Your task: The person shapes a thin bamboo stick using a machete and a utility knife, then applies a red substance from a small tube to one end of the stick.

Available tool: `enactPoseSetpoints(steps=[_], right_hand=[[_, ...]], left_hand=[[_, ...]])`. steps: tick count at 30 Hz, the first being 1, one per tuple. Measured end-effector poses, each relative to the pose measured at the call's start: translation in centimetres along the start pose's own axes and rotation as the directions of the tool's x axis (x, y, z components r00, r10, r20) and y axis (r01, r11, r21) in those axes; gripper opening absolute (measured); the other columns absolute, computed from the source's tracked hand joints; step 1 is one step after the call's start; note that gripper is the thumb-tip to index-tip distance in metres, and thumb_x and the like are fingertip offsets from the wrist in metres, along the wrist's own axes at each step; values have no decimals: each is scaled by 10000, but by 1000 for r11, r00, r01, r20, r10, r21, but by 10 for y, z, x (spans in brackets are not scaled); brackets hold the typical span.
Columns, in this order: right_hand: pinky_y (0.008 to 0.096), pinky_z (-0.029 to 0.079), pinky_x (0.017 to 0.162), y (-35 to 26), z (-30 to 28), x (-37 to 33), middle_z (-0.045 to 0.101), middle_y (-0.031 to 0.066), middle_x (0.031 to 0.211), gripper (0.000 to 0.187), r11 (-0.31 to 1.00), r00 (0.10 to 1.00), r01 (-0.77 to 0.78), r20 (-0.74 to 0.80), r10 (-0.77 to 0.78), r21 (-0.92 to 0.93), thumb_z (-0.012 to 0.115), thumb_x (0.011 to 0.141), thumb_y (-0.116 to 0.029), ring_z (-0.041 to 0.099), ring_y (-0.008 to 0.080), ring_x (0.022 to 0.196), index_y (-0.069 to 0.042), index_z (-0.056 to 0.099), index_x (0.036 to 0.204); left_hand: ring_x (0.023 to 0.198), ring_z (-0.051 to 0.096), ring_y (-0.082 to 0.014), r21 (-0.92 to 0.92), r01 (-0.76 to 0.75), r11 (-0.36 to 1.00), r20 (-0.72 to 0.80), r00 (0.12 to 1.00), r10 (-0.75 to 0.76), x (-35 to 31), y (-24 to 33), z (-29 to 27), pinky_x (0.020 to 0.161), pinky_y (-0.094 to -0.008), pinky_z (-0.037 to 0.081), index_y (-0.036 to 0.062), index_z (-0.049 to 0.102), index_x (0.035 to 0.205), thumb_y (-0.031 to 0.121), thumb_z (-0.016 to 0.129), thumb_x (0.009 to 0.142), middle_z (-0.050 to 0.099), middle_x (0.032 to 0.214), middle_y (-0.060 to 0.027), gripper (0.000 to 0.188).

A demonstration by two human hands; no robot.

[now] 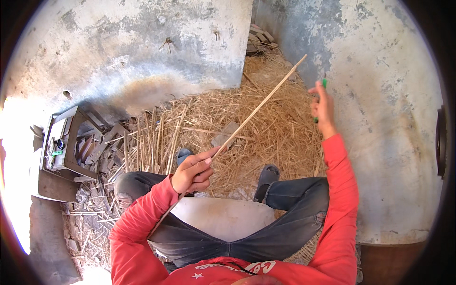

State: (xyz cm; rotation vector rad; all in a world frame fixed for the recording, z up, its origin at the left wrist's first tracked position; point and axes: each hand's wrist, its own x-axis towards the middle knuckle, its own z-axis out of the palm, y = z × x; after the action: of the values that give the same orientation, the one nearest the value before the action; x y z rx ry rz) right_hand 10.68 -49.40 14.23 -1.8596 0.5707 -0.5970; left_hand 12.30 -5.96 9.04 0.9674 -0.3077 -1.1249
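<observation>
My left hand (192, 173) is closed around a long, thin, pale wooden strip (261, 104), possibly bamboo. The strip slants from beside my left forearm up toward the far right, its tip standing free above the straw. Out to the right, near the wall, my right hand (324, 109) is closed on a small green-handled tool (316, 119). Bits of green show above and below the fingers, and a thin dark point rises from the upper end. The fingers hide the rest, so its exact kind cannot be made out. The right hand is apart from the strip.
Straw and shavings (285, 137) cover the floor ahead. Several long strips (175, 137) lean at the left, beside a wooden stool frame (71, 137) with small items on it. A pale board (228, 213) lies between my legs. Worn walls (389, 118) stand ahead and at the right.
</observation>
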Motion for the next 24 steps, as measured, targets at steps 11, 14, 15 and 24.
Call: enactPoseSetpoints(steps=[11,14,15,24], right_hand=[[264,270,447,-53,115,-87,398,-76,542,388,929,884,-22,442,-155,370,669,962,-431,369,30,467,-49,723,931],[313,318,468,-55,118,-84,449,-25,535,435,954,885,231,366,-288,191,657,959,-451,431,91,475,-34,714,849],[331,337,476,-57,120,-85,469,-4,531,469,938,870,331,351,-347,106,644,959,-472,455,118,474,-28,709,824],[465,471,473,-54,121,-128,550,165,494,698,664,724,638,598,-344,-391,463,967,-654,605,356,478,-33,733,797]], left_hand=[[354,249,-45,-83,-120,989,37,992,123,29,19,33,339,-202,257,86,313,1553,266,363,1094,285,555,67,495],[382,264,-51,76,-200,977,37,980,198,31,20,32,373,-206,268,95,331,1553,265,371,1098,292,562,65,487],[395,266,-52,156,-236,959,36,972,234,31,18,31,388,-208,271,97,337,1553,263,374,1100,293,568,63,483],[430,288,-40,193,-234,953,-196,942,272,27,11,14,424,-230,265,62,353,1544,154,494,1065,326,557,72,508]])
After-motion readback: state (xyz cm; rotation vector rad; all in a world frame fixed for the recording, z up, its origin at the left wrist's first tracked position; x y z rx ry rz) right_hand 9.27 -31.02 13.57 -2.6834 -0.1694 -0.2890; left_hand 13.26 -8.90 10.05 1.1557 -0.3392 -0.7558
